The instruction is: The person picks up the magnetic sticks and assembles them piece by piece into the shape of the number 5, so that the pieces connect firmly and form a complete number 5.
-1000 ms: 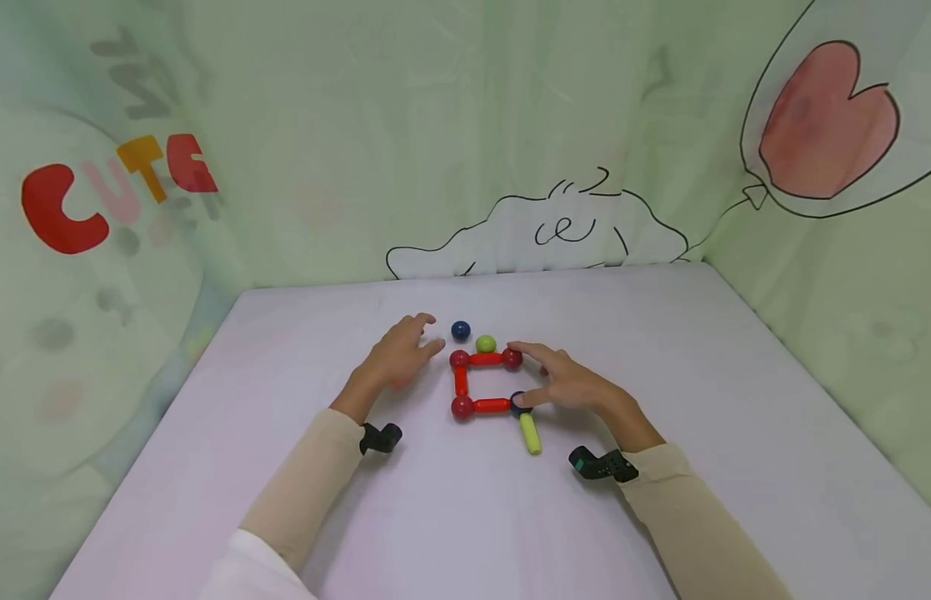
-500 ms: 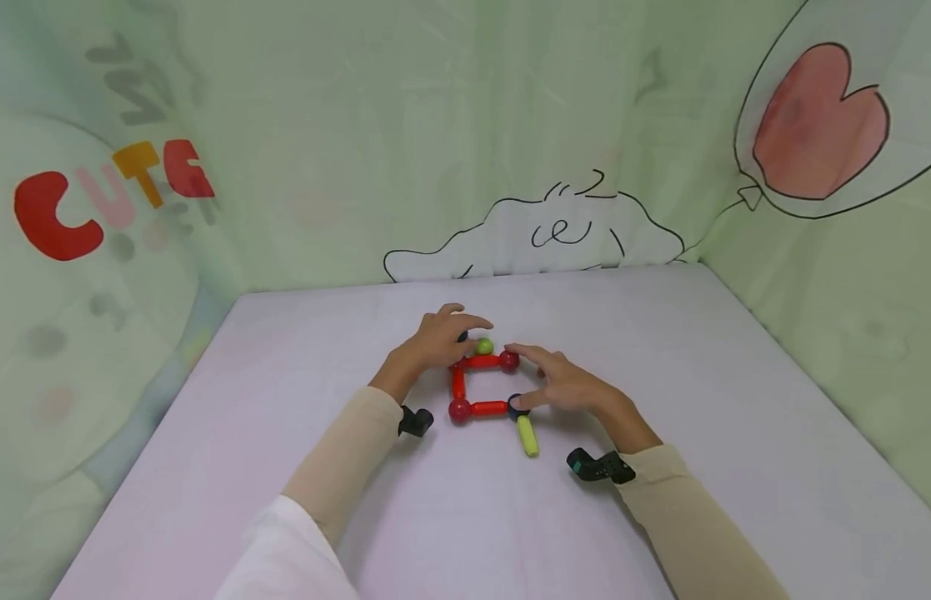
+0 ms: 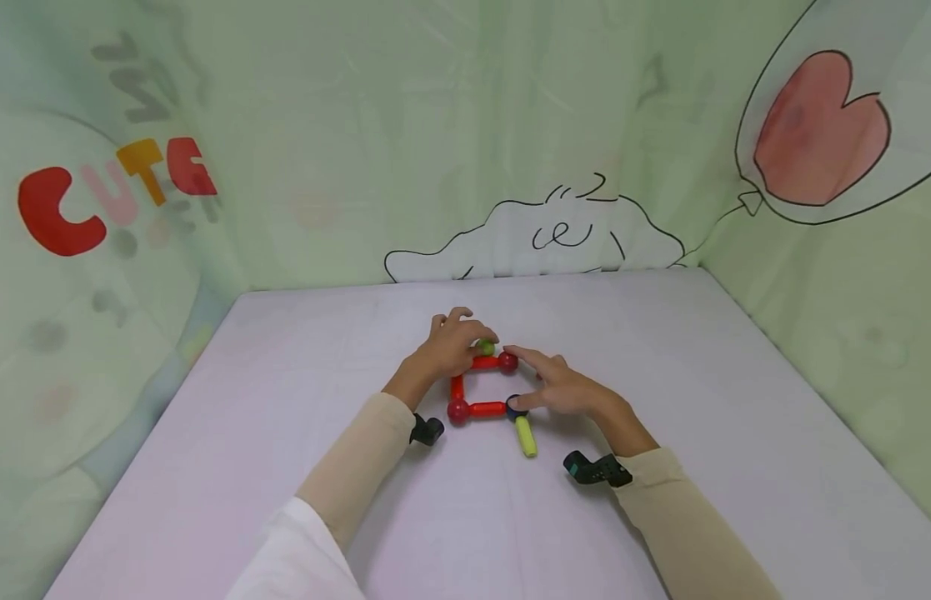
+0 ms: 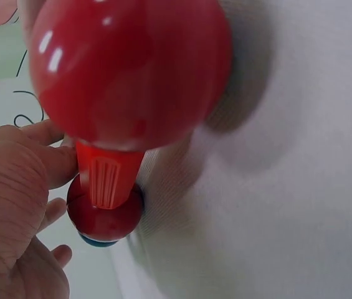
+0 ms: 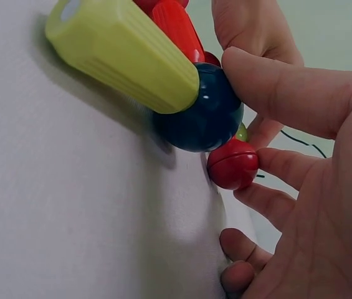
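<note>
A three-sided frame of red rods (image 3: 487, 409) and balls lies on the table. Its red corner balls include the near-left one (image 3: 458, 412) and the far-right one (image 3: 508, 362); a dark blue ball (image 5: 200, 118) forms the near-right corner, with a yellow-green rod (image 3: 526, 437) joined to it. My left hand (image 3: 452, 344) reaches over the far-left corner, hiding it, and pinches a lime green ball (image 3: 485, 347) between thumb and index finger. My right hand (image 3: 573, 388) rests its thumb on the blue ball and touches the far-right red ball with its extended fingers.
The frame sits mid-table on a pale cloth (image 3: 285, 433). Printed curtains (image 3: 322, 150) stand at the back and sides. A dark sliver, the loose blue ball (image 4: 99, 242), shows past the far-left red ball in the left wrist view.
My left hand has moved right and over the frame's far-left corner, and its thumb and index finger have closed on the green ball. The right hand has stayed on the frame.
</note>
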Action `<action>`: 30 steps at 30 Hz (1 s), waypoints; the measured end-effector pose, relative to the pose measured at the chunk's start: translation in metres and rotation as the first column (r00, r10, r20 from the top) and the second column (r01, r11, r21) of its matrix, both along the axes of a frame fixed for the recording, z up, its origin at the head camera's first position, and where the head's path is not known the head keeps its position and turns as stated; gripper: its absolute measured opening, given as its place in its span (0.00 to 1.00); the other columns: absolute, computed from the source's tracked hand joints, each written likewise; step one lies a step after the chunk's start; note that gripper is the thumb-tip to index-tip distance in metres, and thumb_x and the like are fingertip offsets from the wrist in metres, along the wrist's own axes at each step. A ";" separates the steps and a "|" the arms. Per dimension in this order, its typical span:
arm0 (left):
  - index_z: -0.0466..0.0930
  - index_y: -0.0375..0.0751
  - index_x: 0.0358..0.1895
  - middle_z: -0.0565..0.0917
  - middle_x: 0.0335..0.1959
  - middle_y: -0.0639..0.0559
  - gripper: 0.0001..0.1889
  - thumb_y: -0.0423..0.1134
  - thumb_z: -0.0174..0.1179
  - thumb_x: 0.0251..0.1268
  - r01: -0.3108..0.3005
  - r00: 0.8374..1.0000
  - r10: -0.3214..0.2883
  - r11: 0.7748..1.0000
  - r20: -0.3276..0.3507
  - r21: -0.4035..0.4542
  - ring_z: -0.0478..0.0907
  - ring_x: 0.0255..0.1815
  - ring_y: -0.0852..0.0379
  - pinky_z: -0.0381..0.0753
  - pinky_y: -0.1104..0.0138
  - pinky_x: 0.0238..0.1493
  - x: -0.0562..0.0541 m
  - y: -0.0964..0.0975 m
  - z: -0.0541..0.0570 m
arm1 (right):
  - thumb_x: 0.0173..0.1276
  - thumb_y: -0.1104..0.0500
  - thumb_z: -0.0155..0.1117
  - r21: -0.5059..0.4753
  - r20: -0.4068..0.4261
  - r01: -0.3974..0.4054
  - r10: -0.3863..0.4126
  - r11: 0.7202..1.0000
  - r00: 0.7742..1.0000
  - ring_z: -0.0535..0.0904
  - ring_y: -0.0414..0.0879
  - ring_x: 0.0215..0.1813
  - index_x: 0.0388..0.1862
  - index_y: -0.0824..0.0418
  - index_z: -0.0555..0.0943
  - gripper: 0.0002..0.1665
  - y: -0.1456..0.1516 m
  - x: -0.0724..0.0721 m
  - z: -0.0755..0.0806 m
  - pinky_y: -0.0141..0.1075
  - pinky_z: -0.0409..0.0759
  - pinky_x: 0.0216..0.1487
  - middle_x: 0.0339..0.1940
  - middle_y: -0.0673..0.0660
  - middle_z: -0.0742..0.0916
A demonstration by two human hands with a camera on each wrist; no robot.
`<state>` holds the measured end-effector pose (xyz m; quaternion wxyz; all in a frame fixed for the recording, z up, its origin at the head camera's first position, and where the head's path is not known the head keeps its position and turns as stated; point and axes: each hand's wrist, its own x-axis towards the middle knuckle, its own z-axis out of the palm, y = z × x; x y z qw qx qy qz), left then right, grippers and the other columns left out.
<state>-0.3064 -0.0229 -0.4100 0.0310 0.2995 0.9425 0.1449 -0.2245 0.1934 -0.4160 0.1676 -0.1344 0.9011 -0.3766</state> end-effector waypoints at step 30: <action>0.78 0.36 0.63 0.77 0.56 0.48 0.18 0.27 0.58 0.72 0.174 0.979 -0.200 0.926 0.046 0.336 0.77 0.52 0.55 0.79 0.65 0.58 0.040 -0.020 0.022 | 0.61 0.43 0.71 -0.004 -0.001 0.002 -0.002 1.000 1.000 0.57 0.62 0.73 0.83 0.47 0.56 0.55 0.002 0.001 -0.001 0.71 0.62 0.67 0.81 0.60 0.63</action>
